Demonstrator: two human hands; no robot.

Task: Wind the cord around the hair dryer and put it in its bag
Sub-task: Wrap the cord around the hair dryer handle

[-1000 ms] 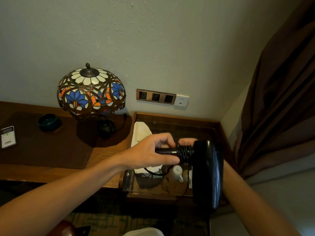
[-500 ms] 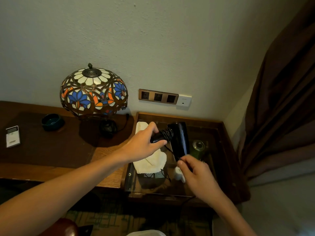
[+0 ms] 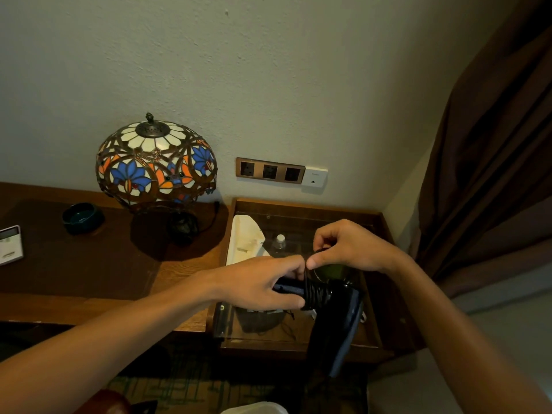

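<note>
Black and glossy, the hair dryer [image 3: 334, 321] hangs above the glass-topped side table [image 3: 301, 204], its handle lying roughly level and pointing left while the barrel drops down and toward the camera. The cord [image 3: 317, 293] is coiled in tight turns around the handle just where it meets the barrel. The left hand [image 3: 263, 283] reaches in from the lower left, palm down, fingers clamped around the handle. The right hand [image 3: 354, 249] comes in from the right with the wrist bent, thumb and forefinger pinched together on a strand of cord rising from the coil (the other fingers curl loosely above). A cream cloth bag [image 3: 245, 239] lies on the glass behind the left hand. A stained-glass lamp [image 3: 155, 162] stands on the wooden worktop [image 3: 89, 264].
</note>
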